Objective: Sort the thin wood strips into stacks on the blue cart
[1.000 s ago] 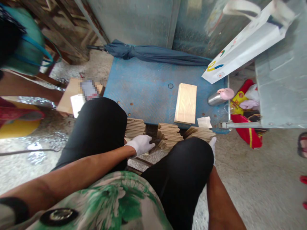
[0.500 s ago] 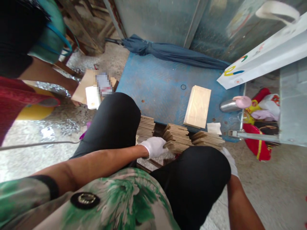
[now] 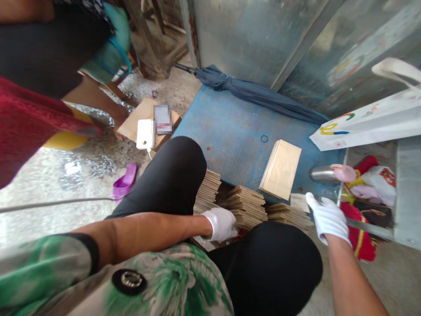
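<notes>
Fanned stacks of thin, pale rectangular wooden slats lie on the concrete floor against the near edge of the blue metal platform, between the knees.

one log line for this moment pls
left hand: on wood stack | right hand: open, raised by side stack

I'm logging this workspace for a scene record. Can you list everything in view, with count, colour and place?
wooden slat stacks: three, tan, on the floor between the knees
wooden block: one, pale, on the blue platform
blue platform: one, ahead
folded umbrella: one, dark blue, platform's far edge
metal flask: one, silver with pink cap, platform's right edge
paper bag: one, white, upper right
purple sandal: one, floor left
white charger: one, on a cardboard piece
other person: one, red and black clothing, upper left
left hand: white glove, at the middle stack
right hand: white glove, beside the right stack
</notes>
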Tool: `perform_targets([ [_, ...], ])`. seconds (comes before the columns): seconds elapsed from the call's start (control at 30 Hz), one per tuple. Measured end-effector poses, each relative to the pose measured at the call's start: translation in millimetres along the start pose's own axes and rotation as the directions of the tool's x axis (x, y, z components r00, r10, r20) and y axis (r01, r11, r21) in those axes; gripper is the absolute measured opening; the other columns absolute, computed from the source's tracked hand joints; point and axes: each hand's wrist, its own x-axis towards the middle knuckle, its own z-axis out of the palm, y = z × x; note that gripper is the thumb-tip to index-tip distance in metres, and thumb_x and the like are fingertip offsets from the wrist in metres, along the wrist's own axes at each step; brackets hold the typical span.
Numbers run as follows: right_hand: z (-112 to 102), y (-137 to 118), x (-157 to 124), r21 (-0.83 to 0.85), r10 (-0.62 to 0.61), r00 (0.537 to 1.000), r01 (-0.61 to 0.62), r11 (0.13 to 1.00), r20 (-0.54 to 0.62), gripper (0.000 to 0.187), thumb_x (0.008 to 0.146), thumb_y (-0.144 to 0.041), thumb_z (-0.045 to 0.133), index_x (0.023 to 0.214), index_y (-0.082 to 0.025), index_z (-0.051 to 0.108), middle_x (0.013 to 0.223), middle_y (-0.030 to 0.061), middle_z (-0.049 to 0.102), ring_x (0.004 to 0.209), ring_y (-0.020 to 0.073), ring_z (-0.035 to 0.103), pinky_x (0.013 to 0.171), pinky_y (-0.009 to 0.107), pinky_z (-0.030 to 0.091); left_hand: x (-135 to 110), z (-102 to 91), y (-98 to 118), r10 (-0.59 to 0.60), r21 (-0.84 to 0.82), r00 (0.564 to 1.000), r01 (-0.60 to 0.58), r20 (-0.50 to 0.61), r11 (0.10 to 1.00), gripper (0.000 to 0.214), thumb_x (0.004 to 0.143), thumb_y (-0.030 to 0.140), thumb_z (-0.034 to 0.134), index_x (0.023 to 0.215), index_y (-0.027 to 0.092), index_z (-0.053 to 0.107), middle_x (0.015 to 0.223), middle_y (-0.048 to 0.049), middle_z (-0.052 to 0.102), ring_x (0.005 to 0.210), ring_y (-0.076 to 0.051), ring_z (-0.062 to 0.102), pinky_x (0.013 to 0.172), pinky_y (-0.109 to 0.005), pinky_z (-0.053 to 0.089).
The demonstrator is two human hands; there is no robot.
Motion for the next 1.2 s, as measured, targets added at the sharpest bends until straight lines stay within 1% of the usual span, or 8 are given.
perform_targets([
  [0.1, -8, -55, 12, -0.011, -0.056, 0.995, 0.057, 0.998, 0.088, 0.094, 0.073, -0.08, 0.055, 0.134, -0.008, 0.054, 0.132, 0.0258, 0.058, 0.124, 0.0378, 0.055, 0.105, 0.046, 0.043, 0, -2.5, 3, -0.014, -0.006, 0.999, 0.014, 0.031, 1.0, 0.037, 0.086, 0.049, 0.057, 0.087, 0.016, 0.074, 0.085, -0.0127, 0.072, 0.081, -0.027, 0.071, 0.07, -0.032, 0.054],
  [0.2, -7, -104, 9, -0.032, -0.032, 0.986, 0.038, 0.999, 0.165, 0.11, 0.068, -0.082, 0.06, 0.141, -0.002, 0.043, 0.133, 0.0305, 0.055, 0.123, 0.041, 0.055, 0.104, 0.048, 0.043, -2, -8.1, 5, -0.028, -0.016, 0.999, 0.029, 0.044, 0.999, 0.038, 0.086, 0.047, 0.056, 0.089, 0.014, 0.075, 0.086, -0.0152, 0.073, 0.084, -0.03, 0.071, 0.07, -0.034, 0.054],
  [0.33, 9, -139, -6, -0.044, 0.051, 0.986, -0.045, 0.998, 0.158, 0.127, 0.069, -0.078, 0.064, 0.152, 0.007, 0.018, 0.14, 0.0342, 0.047, 0.13, 0.042, 0.049, 0.109, 0.047, 0.04, -8, -15.5, 7, -0.018, -0.094, 0.995, 0.027, 0.098, 0.995, 0.042, 0.087, 0.047, 0.054, 0.098, 0.014, 0.076, 0.095, -0.0178, 0.073, 0.086, -0.031, 0.071, 0.068, -0.035, 0.054],
  [0.43, 23, -146, -10, -0.067, 0.06, 0.988, -0.051, 0.996, 0.143, 0.133, 0.068, -0.078, 0.064, 0.152, 0.011, 0.01, 0.141, 0.0369, 0.043, 0.133, 0.0433, 0.045, 0.11, 0.048, 0.039, -11, -17.7, 7, -0.003, -0.173, 0.996, 0.017, 0.084, 0.985, 0.037, 0.085, 0.045, 0.057, 0.101, 0.017, 0.075, 0.096, -0.0152, 0.074, 0.086, -0.028, 0.071, 0.071, -0.032, 0.054],
  [0.63, 40, -146, -1, -0.091, 0.097, 0.991, -0.088, 0.992, 0.096, 0.135, 0.061, -0.08, 0.069, 0.15, 0.007, 0.019, 0.137, 0.0399, 0.041, 0.129, 0.047, 0.047, 0.103, 0.051, 0.043, -15, -22.4, 8, -0.048, -0.198, 0.993, 0.068, 0.103, 0.978, 0.042, 0.084, 0.047, 0.056, 0.109, 0.019, 0.076, 0.095, -0.0142, 0.074, 0.085, -0.028, 0.071, 0.07, -0.033, 0.054],
  [0.8, 39, -148, 1, -0.029, 0.141, 0.982, -0.139, 0.99, 0.125, 0.138, 0.059, -0.072, 0.076, 0.155, 0.001, 0.007, 0.144, 0.0378, 0.036, 0.137, 0.046, 0.038, 0.108, 0.052, 0.039, -17, -29.9, 12, -0.073, -0.173, 0.983, 0.103, 0.169, 0.98, 0.045, 0.085, 0.048, 0.054, 0.111, 0.018, 0.076, 0.093, -0.0144, 0.074, 0.083, -0.028, 0.071, 0.066, -0.032, 0.053],
  [1.03, 36, -148, 3, -0.006, 0.14, 0.982, -0.14, 0.99, 0.128, 0.134, 0.058, -0.066, 0.079, 0.154, -0.002, 0.013, 0.145, 0.0362, 0.038, 0.139, 0.0437, 0.038, 0.111, 0.051, 0.039, -18, -32.7, 12, -0.053, -0.192, 0.981, 0.089, 0.186, 0.977, 0.045, 0.086, 0.048, 0.053, 0.112, 0.019, 0.076, 0.094, -0.0134, 0.074, 0.081, -0.028, 0.071, 0.063, -0.032, 0.05],
  [1.2, 36, -146, 5, -0.012, 0.134, 0.983, -0.133, 0.991, 0.129, 0.137, 0.058, -0.07, 0.077, 0.154, 0.002, 0.011, 0.143, 0.0366, 0.042, 0.137, 0.0432, 0.041, 0.109, 0.049, 0.042, -15, -26.5, 11, -0.049, -0.188, 0.987, 0.078, 0.156, 0.979, 0.046, 0.085, 0.05, 0.052, 0.109, 0.019, 0.076, 0.092, -0.0141, 0.074, 0.08, -0.029, 0.071, 0.061, -0.033, 0.051],
])
